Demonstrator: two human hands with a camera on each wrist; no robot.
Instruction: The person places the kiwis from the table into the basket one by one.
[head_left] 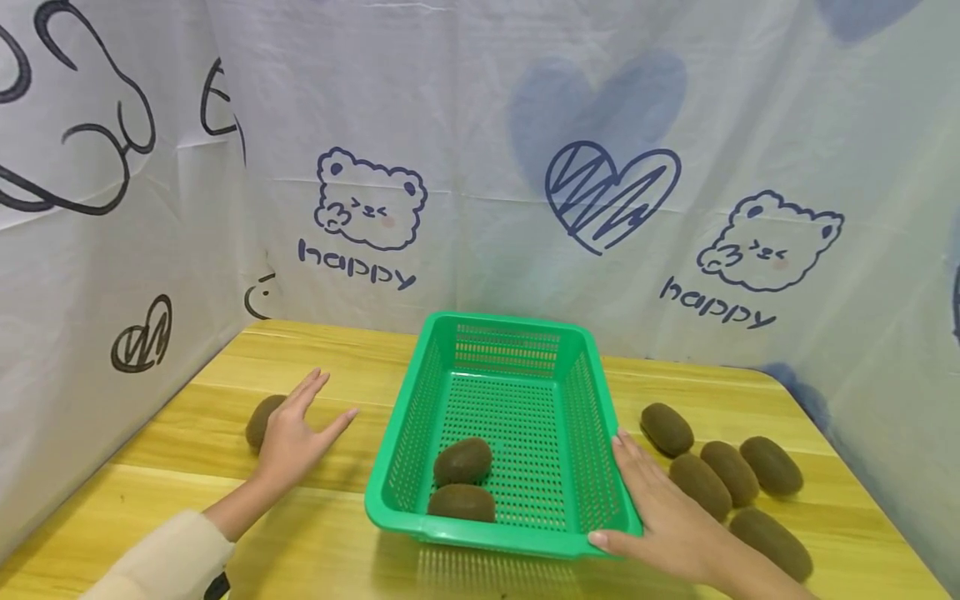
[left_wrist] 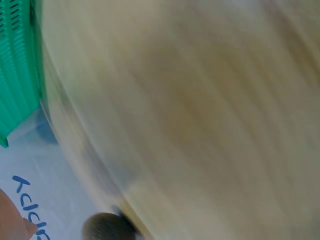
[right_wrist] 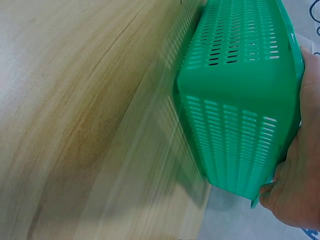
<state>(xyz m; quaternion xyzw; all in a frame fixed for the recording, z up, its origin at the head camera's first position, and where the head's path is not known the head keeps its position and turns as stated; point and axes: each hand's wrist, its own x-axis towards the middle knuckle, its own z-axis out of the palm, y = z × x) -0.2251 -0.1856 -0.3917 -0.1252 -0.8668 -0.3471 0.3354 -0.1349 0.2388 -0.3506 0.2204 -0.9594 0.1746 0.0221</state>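
A green plastic basket (head_left: 491, 546) stands on the table with two kiwis inside, one kiwi (head_left: 463, 461) just behind the other kiwi (head_left: 461, 503). My right hand (head_left: 667, 517) grips its near right corner, the thumb on the front rim and the fingers along the right rim; the right wrist view shows this hand (right_wrist: 295, 175) at the basket's rim (right_wrist: 298, 70). To the left, my left hand (head_left: 292, 442) is spread with nothing in its grasp. Beside it, partly hidden behind it, lies a single kiwi (head_left: 262, 421), also visible in the left wrist view as a brown kiwi (left_wrist: 107, 227).
Several kiwis lie grouped right of the basket, among them a kiwi (head_left: 667, 429) near its side and a kiwi (head_left: 772, 542) close to my right wrist. Printed cloth (head_left: 480, 208) hangs behind and beside the wooden table (head_left: 337, 517).
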